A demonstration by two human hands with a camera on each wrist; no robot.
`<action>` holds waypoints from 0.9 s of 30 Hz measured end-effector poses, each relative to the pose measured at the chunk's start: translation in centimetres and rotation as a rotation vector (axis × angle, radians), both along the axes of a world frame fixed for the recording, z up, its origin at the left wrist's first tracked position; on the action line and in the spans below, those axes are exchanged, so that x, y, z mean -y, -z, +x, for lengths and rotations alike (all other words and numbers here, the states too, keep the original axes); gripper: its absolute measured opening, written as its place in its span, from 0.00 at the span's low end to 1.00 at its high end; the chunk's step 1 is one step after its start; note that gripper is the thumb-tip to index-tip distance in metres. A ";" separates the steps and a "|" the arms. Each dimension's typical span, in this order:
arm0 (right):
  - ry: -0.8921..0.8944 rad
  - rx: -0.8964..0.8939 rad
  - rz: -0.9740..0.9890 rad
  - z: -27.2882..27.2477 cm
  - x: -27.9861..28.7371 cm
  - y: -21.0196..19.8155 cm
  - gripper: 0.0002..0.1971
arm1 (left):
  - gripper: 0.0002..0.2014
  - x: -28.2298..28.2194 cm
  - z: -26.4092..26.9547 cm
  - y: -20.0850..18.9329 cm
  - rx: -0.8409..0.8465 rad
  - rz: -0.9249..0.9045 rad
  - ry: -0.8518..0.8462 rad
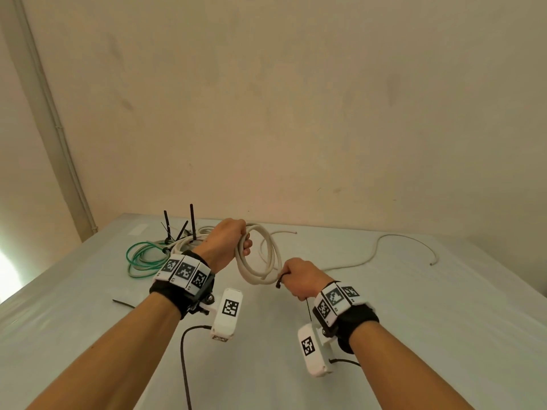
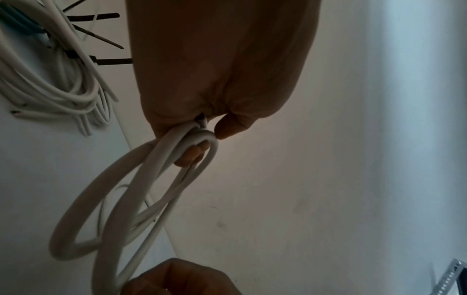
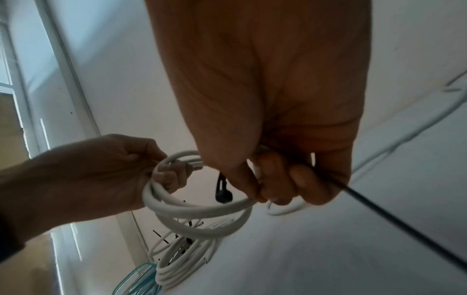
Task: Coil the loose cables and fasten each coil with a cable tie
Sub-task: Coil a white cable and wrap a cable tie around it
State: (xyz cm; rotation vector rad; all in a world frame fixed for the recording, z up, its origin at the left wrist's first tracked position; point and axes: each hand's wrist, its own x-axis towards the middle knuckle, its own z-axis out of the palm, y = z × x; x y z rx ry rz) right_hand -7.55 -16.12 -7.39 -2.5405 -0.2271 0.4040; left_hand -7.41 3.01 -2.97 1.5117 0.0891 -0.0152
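A white cable coil (image 1: 260,263) of a few loops is held above the table. My left hand (image 1: 244,244) grips its top, fingers curled round the loops (image 2: 161,151). My right hand (image 1: 285,278) grips the bottom of the coil (image 3: 197,211) together with a black cable tie (image 3: 223,193). The tie's head pokes out by the thumb and its tail (image 1: 309,309) trails back under the wrist. In the right wrist view the tail (image 3: 404,225) runs off to the lower right. How the tie sits on the coil is hidden inside the fist.
Tied coils, white and green (image 1: 145,255), lie at the back left of the table (image 1: 384,321), black tie tails (image 1: 192,220) sticking up from them. A loose white cable (image 1: 376,247) snakes across the right side. One spare black tie (image 1: 122,303) lies near my left forearm.
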 end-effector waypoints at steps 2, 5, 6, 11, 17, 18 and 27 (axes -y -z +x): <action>-0.031 -0.030 -0.031 -0.2 -0.5 0.3 0.12 | 0.07 -0.3 -0.2 0.2 -0.001 0.025 -0.006; -0.057 -0.099 -0.061 -0.4 -0.4 0.3 0.07 | 0.09 -1.0 -0.2 0.2 -0.013 0.008 -0.035; -0.074 -0.097 -0.081 -0.4 -0.3 0.2 0.09 | 0.08 -1.2 -0.2 0.1 -0.018 0.002 -0.038; -0.074 0.119 -0.067 0.0 -0.1 -1.0 0.08 | 0.09 -1.6 -0.7 -0.4 -0.021 -0.038 -0.022; 0.173 0.660 0.278 -0.8 -1.3 -3.0 0.07 | 0.09 -1.3 -0.9 -1.9 0.009 -0.086 -0.022; 0.102 0.654 0.352 -1.1 -1.7 -3.5 0.07 | 0.09 -1.0 -1.0 -2.1 0.016 -0.079 -0.015; -0.245 0.545 0.015 -1.3 -4.4 -3.5 0.27 | 0.13 0.6 -1.3 -2.0 -0.019 -0.337 -0.045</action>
